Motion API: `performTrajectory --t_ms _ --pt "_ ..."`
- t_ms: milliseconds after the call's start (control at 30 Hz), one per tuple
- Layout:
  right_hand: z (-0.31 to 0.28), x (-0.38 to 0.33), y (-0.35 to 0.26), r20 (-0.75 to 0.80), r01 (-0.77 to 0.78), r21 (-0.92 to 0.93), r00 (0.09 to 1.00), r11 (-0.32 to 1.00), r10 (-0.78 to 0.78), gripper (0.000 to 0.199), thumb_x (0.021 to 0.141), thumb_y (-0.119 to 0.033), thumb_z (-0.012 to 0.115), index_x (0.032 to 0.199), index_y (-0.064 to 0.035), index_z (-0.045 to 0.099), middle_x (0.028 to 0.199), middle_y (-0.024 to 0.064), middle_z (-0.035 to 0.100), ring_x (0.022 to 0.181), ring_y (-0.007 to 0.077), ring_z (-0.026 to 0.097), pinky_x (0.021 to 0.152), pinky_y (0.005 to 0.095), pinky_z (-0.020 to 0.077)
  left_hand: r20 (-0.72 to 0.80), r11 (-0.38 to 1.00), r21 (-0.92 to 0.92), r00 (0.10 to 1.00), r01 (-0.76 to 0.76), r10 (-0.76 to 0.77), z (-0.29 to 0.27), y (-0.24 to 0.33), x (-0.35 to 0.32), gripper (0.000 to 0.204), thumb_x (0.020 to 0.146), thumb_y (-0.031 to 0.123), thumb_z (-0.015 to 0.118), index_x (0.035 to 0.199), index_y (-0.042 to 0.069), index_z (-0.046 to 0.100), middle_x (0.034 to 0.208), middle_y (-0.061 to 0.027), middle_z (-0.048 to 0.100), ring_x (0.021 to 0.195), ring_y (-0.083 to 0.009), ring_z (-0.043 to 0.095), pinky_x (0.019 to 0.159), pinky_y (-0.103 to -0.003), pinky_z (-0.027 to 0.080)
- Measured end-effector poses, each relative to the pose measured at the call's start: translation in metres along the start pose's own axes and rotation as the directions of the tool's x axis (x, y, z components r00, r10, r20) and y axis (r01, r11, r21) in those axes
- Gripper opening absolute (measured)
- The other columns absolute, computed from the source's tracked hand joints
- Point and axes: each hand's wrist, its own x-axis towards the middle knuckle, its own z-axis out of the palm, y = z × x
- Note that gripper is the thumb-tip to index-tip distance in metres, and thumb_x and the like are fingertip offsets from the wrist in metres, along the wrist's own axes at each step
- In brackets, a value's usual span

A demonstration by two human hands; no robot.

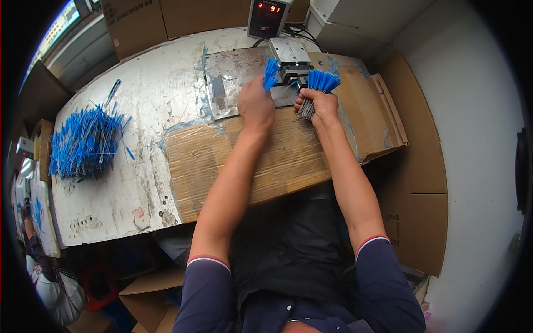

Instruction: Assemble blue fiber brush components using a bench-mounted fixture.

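Observation:
My right hand (322, 104) is closed around a bundle of thin grey wires with blue ends (323, 81). The blue ends fan out above the fist and the grey ends stick out below it. My left hand (257, 105) is closed too, slightly blurred, with a smaller bunch of blue-ended wires (271, 73) rising from its fingers. Both hands are just in front of a small metal machine (290, 54) with dark jaws. Between the hands, a thin wire end shows near the jaws; which hand holds it I cannot tell.
A large heap of blue-ended wires (86, 143) lies on the worn white table (150, 183) at left, beside a blue pen-like stick (112, 90). Cardboard (222, 166) covers the front edge. Behind the machine stands a box with a red display (268, 21). Another person's arm (31, 236) is at far left.

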Motion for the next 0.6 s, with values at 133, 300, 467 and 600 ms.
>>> performTrajectory --t_ms 133,300,467,600 --pt "-0.006 -0.006 -0.002 0.059 -0.027 0.056 0.998 0.998 0.023 0.006 0.079 0.004 0.070 0.080 0.0048 0.064 0.072 0.0153 0.067 0.059 0.0246 0.069 0.052 0.0392 0.0614 0.141 0.991 0.020 0.982 -0.130 0.126 0.000 -0.001 -0.001 0.020 0.088 0.005 0.055 0.105 0.007 0.066 0.092 -0.0169 0.067 0.088 -0.0386 0.062 0.078 -0.049 0.047" --pt "-0.014 -0.007 0.000 0.079 -0.003 0.075 0.997 0.997 -0.003 0.010 0.078 0.003 0.073 0.085 0.0043 0.066 0.076 0.0147 0.068 0.063 0.0251 0.070 0.055 0.0397 0.0629 0.203 0.984 0.040 0.965 -0.176 0.165 0.003 -0.001 0.000 0.018 0.087 0.005 0.051 0.099 0.004 0.065 0.088 -0.0172 0.065 0.087 -0.0377 0.061 0.078 -0.048 0.047" --pt "-0.026 -0.004 0.000 0.149 -0.037 0.014 0.988 0.999 0.035 0.015 0.078 0.002 0.078 0.089 0.0037 0.067 0.077 0.0131 0.068 0.064 0.0251 0.070 0.057 0.0399 0.0632 0.245 0.982 0.093 0.960 -0.165 0.138 0.002 -0.001 0.000 0.013 0.085 0.004 0.053 0.094 0.002 0.062 0.087 -0.0180 0.065 0.084 -0.0385 0.061 0.076 -0.049 0.048" --pt "-0.033 -0.007 -0.006 0.233 -0.110 0.027 0.967 0.994 0.101 0.014 0.079 0.000 0.077 0.088 0.0036 0.068 0.077 0.0123 0.068 0.066 0.0246 0.070 0.060 0.0401 0.0634 0.244 0.978 0.102 0.958 -0.180 0.151 0.004 -0.001 -0.001 0.010 0.083 0.003 0.054 0.090 0.002 0.061 0.085 -0.0180 0.064 0.082 -0.0384 0.061 0.074 -0.049 0.048"
